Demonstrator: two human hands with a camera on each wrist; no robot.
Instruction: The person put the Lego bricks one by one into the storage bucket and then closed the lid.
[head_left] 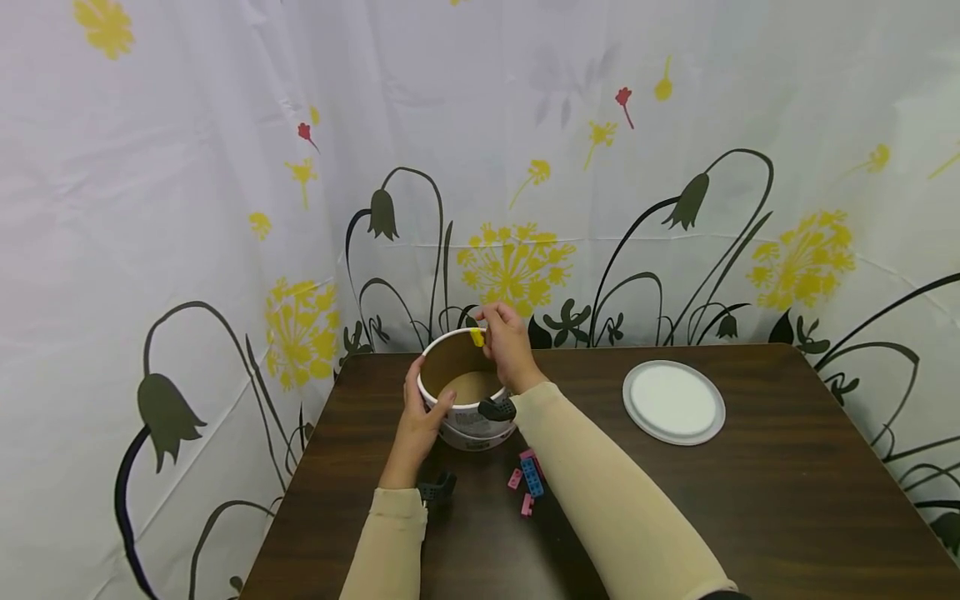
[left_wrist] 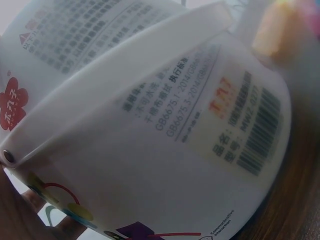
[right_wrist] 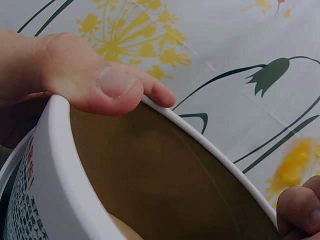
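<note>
A white round tub (head_left: pixel 468 417) with a brown inside is tilted above the table, its printed side and barcode label (left_wrist: pixel 250 135) showing in the left wrist view. My left hand (head_left: pixel 420 417) grips it, thumb (right_wrist: pixel 117 85) over the rim and fingers along the outside. At the opposite rim, my right hand (head_left: pixel 512 346) pinches a small yellow toy brick (head_left: pixel 477 337). That brick is only a yellow blur (right_wrist: pixel 295 162) beside the curled fingers in the right wrist view. A white carrying handle (left_wrist: pixel 125 75) lies across the tub's side.
On the dark wooden table (head_left: pixel 750 500), a blue toy brick (head_left: pixel 532 477) lies among several pink bricks (head_left: pixel 527 504), close to the right forearm. Farther right is a round white lid (head_left: pixel 673 402). A flower-printed curtain (head_left: pixel 600 125) hangs behind the table.
</note>
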